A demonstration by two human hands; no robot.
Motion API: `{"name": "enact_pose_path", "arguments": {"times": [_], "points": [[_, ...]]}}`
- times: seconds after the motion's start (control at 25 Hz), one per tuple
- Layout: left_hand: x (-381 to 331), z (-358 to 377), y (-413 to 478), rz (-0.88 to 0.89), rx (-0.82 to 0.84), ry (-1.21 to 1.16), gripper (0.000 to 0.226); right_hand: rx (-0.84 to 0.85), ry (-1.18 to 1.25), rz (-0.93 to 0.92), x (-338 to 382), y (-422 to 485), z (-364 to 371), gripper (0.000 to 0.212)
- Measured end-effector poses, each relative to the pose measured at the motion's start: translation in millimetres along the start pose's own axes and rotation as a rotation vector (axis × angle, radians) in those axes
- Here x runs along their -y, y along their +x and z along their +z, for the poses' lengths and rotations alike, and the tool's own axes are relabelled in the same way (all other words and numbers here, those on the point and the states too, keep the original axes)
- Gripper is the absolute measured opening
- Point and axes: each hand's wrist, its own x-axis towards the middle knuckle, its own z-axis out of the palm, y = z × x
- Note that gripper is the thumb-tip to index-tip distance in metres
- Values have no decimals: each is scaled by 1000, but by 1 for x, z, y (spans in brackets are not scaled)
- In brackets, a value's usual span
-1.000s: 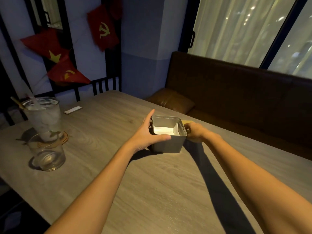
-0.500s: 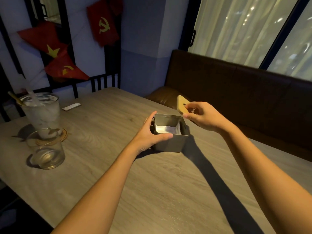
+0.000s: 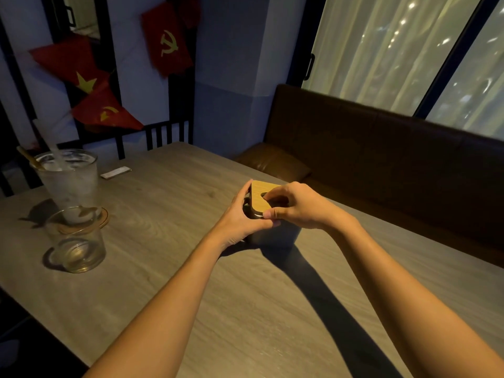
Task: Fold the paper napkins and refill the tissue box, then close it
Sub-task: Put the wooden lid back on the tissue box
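Two bare forearms reach out from the near edge over a grey wood-grain table, and their shadows fall on the tabletop towards the near right.

The hands meet, thumbs touching, at the tissue box, a small grey metal tub standing on the table beneath them. The left hand wraps the box's left wall. The right hand pinches the wooden lid, with a fingertip hooked in its dispensing slot and the thumb on the near edge.

- Lid sits over the box mouth. A dark gap and a pale sliver show at its near-left corner, so I judge it not yet pressed home.
- Contents are hidden under the lid, so I cannot tell how full the box is.
- Judgement: folding and refilling look finished and closing is in hand. What is left is to seat the lid flush and let go.

Left of the hands:
- an empty tumbler, nearest;
- just behind it, a plastic cup of iced drink with a straw, on a round coaster;
- farther off, a small white packet lying flat.

Beyond the hands: a dark brown bench seat with a cushion. Behind it is a curtained window. Far left, red flags hang as bunting on a pale wall above a chair back. The light is dim.
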Motion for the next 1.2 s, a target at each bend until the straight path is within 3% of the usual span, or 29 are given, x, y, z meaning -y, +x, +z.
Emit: {"name": "enact_pose_path", "arguments": {"times": [0.36,0.6,0.92,1.04,1.2], "points": [[-3,0,-2,9,5,49,134,95,128,52,-10,5,-6,52],[-7,-3,-6,65,3,95,120,180,-7,14,-12,10,-11,50],[-6,-4,-5,124,34,166,101,264,-175,39,-1,25,-10,31],[-5,-2,-6,136,30,166,98,256,-186,28,-2,25,-9,31],[-5,0,-6,144,40,143,86,124,-152,-15,-12,19,4,29]]}}
